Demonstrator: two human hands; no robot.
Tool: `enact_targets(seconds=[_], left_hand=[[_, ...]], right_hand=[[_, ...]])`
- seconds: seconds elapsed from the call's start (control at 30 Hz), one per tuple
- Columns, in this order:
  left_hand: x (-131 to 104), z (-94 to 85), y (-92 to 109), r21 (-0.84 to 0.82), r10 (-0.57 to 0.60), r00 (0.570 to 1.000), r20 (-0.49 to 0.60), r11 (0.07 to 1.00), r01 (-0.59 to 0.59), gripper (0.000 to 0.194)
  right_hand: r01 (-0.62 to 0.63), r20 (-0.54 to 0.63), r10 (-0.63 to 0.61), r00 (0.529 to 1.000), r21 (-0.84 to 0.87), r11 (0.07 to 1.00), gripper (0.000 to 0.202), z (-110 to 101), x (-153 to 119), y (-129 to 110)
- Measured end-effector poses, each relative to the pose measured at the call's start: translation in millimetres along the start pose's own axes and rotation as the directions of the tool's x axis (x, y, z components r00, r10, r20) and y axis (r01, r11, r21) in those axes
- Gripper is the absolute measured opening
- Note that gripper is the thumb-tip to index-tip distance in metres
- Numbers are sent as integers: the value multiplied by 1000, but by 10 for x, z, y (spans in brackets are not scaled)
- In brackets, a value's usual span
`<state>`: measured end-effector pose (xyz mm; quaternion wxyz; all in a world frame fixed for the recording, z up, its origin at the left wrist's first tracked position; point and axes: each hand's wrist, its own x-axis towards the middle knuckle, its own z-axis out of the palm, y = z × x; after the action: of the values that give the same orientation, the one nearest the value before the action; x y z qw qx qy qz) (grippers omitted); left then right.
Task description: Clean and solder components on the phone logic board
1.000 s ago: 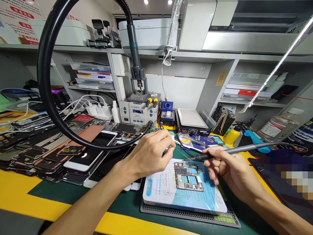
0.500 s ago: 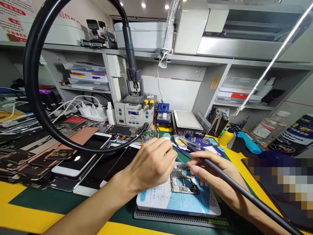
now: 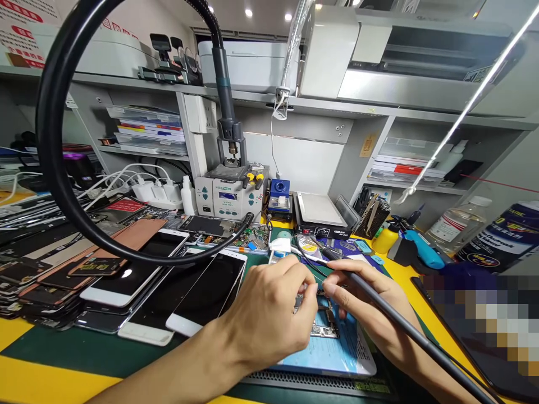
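Note:
My left hand (image 3: 275, 308) is closed in a pinch above the left side of a bare phone circuit board (image 3: 326, 331), hiding much of it. What its fingertips hold, if anything, is hidden. My right hand (image 3: 374, 292) is at the board's upper right edge, with thumb and index finger close together. A long dark rod or hose (image 3: 404, 320) crosses that hand, and I cannot make out what the fingertips pinch. The board lies flat on a blue and white box (image 3: 337, 362), which rests on a perforated grey plate (image 3: 303, 379).
Phones and screens (image 3: 138, 269) are piled at left, behind the looping black hose (image 3: 53, 146). A rework station (image 3: 229, 193) and a flat heating plate (image 3: 322, 210) stand at the back. Bottles (image 3: 458, 224) and a dark device (image 3: 446, 314) are on the right.
My left hand has moved right and slightly down, now covering more of the board. My right hand has barely moved. The camera view has shifted slightly.

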<state>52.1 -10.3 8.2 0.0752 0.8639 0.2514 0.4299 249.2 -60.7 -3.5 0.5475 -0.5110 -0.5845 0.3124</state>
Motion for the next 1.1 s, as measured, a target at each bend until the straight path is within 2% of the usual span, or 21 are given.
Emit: enact_targets(seconds=[0.03,0.1,0.17,0.27,0.43,0.7,0.83,0.97,1.1], left_hand=[[12,-14,40,-105,-130,990,62,985,136,22],[43,-48,101,-268,-347,910,228,876,401,27],[70,-77,126,-357,-446,825,348,751,556,31],[81,-82,102,-445,-492,773,402,633,634,28],[69,-20,45,-487,-573,665,479,457,745,28],[59,25,42,-515,-580,695,426,476,713,26],[59,36,21,-606,-579,709,403,411,681,24],[56,58,-5,-636,-595,694,404,362,681,26],[53,60,-31,-646,-604,677,421,324,691,29]], right_hand=[[10,-8,-10,1000,-7,1000,24,19,1,-6],[52,-32,-53,998,-51,997,23,56,-5,-5],[109,-46,-115,992,-116,987,21,86,-21,15],[185,-34,-195,980,-187,965,18,114,-47,65],[245,-3,-253,968,-244,938,18,150,-69,93],[266,-51,-278,959,-164,950,10,212,-64,-18],[216,-64,-230,971,-177,960,10,184,-81,-24],[145,-92,-165,982,-193,970,12,147,-94,7],[142,-105,-160,982,-162,977,12,122,-94,10]])
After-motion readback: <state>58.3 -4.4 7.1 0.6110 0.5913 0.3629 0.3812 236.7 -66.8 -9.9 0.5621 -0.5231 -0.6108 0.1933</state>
